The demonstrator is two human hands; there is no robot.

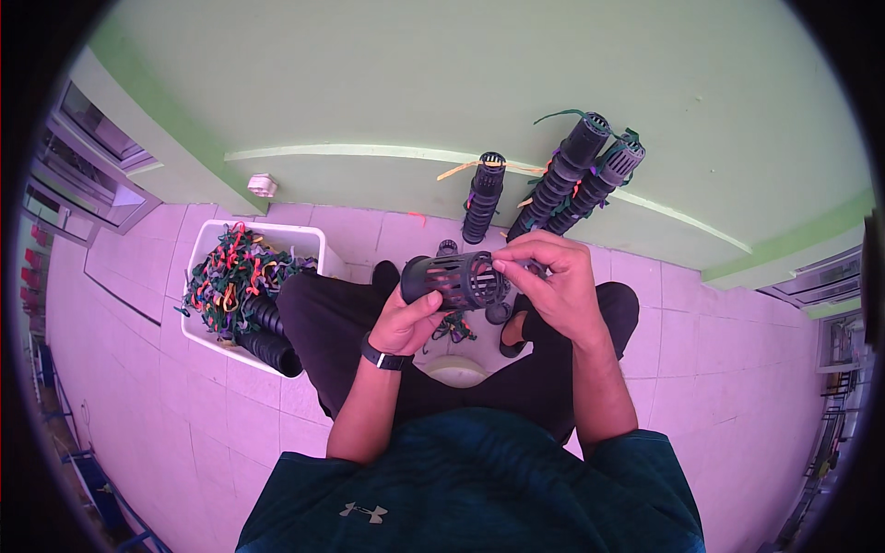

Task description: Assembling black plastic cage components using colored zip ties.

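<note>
My left hand (410, 323) is closed around a black slotted net pot (449, 279), held sideways above my lap. Reddish bits show through its slots. At the pot's right-hand, slotted end, my right hand (558, 281) is closed in a pinch, thumb against forefinger. Whatever lies between those fingertips is too small to make out. Below the hands, dark and coloured strips (454, 327) lie between my feet, near another small black pot (448, 247).
On my left stands a white tub (323, 244) heaped with coloured strips (235, 276) and black ribbed tubes (267, 350). Tall stacks of black pots (484, 198) lean by the green wall (369, 92), with more stacks (562, 170) to their right. A white socket box (263, 184) juts out low.
</note>
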